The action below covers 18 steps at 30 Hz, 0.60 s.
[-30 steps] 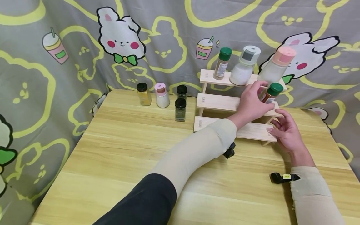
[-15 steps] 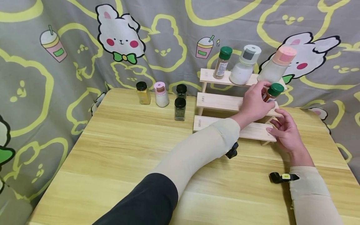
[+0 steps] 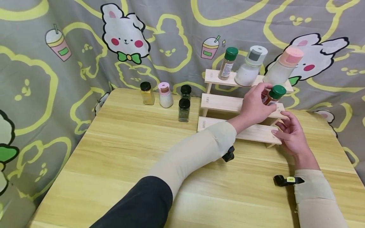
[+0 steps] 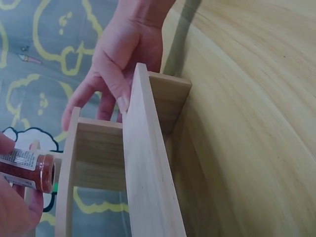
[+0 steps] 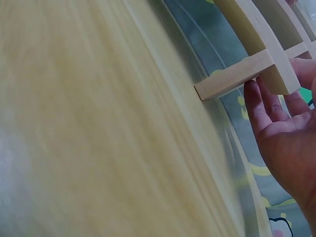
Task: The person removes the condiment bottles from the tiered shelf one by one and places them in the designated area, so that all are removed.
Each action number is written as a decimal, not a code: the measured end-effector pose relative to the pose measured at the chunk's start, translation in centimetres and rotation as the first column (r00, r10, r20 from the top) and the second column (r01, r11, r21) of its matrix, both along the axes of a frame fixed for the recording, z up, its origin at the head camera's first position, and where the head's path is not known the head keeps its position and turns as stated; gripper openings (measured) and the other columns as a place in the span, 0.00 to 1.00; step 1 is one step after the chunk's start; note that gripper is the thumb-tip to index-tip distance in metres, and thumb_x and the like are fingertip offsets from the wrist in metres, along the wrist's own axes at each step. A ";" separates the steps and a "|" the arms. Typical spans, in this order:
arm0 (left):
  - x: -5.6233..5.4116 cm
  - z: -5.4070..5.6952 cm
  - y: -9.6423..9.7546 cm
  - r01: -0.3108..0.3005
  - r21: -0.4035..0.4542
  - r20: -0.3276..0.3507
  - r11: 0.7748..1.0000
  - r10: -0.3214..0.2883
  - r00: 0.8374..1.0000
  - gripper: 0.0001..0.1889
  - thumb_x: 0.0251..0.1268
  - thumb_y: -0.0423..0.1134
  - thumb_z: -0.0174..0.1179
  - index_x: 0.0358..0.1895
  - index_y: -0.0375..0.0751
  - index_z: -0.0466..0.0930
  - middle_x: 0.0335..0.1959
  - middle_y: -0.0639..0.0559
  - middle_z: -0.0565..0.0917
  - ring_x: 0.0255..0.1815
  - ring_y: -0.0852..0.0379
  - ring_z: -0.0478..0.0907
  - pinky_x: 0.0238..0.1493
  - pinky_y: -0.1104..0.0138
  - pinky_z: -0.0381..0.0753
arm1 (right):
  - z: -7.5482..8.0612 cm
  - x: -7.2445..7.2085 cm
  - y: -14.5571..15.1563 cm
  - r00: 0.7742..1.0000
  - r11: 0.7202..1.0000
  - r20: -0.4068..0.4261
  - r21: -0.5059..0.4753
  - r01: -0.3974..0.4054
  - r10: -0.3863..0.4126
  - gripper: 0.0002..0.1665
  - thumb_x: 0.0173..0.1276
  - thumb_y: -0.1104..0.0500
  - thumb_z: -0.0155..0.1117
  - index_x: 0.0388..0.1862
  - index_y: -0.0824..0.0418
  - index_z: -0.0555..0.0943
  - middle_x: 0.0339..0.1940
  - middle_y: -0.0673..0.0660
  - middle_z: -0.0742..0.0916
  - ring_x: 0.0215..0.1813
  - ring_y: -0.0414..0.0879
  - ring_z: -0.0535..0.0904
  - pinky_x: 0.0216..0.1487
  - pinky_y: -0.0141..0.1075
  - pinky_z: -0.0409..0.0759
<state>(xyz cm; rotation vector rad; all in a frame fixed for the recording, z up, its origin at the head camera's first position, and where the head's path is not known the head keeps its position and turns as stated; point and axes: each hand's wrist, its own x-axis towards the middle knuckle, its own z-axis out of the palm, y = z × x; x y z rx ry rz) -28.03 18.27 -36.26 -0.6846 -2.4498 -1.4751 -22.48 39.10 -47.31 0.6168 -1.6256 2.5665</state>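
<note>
My left hand (image 3: 253, 103) grips a small spice jar (image 3: 270, 99) with a green lid and reddish contents, at the right end of the middle shelf. In the left wrist view the base of the spice jar (image 4: 45, 174) is close to that shelf; whether it touches is hard to tell. The pale three-tier wooden rack (image 3: 219, 103) stands on the table. At its right end my right hand (image 3: 292, 136) holds the rack, thumb on the lowest shelf and fingers by the middle one. The right wrist view has my right hand (image 5: 289, 131) around the shelf end.
A green-lidded jar (image 3: 226, 65), a white-lidded shaker (image 3: 248, 71) and a pink-lidded shaker (image 3: 280, 69) stand on the top shelf. Left of the rack are a yellow spice jar (image 3: 147, 96), another pink-lidded shaker (image 3: 165, 98) and two black-lidded jars (image 3: 183, 112). A patterned curtain (image 3: 168, 47) hangs behind.
My left hand, with the green-lidded spice jar, has shifted slightly left along the shelf. My right hand stays at the rack's right end. The head view has shifted a little.
</note>
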 end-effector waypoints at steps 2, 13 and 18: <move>0.1 0.2 -0.5 0.005 0.013 -0.009 1.000 -0.005 1.000 0.29 0.54 0.37 0.75 0.60 0.48 0.74 0.44 0.63 0.75 0.42 0.74 0.69 0.44 0.85 0.66 | 0.0 0.0 -0.1 1.000 1.000 0.001 0.002 0.001 -0.001 0.47 0.57 0.94 0.38 0.73 0.66 0.61 0.59 0.62 0.77 0.58 0.52 0.77 0.47 0.39 0.83; 0.8 0.1 -3.6 0.032 0.113 -0.049 0.993 -0.026 0.998 0.28 0.53 0.34 0.74 0.58 0.44 0.74 0.44 0.58 0.75 0.41 0.73 0.70 0.43 0.84 0.70 | -0.1 -0.1 -0.1 1.000 0.999 0.009 0.028 0.017 -0.017 0.48 0.57 0.95 0.37 0.73 0.65 0.61 0.62 0.60 0.77 0.59 0.51 0.78 0.47 0.39 0.83; 1.0 0.1 -5.0 0.035 0.171 -0.045 0.985 -0.027 0.999 0.28 0.52 0.31 0.74 0.58 0.43 0.74 0.43 0.57 0.76 0.40 0.72 0.71 0.42 0.82 0.73 | -0.2 -0.1 0.0 1.000 0.999 0.000 0.029 0.019 -0.019 0.48 0.56 0.95 0.38 0.73 0.65 0.61 0.61 0.61 0.78 0.59 0.52 0.78 0.47 0.39 0.83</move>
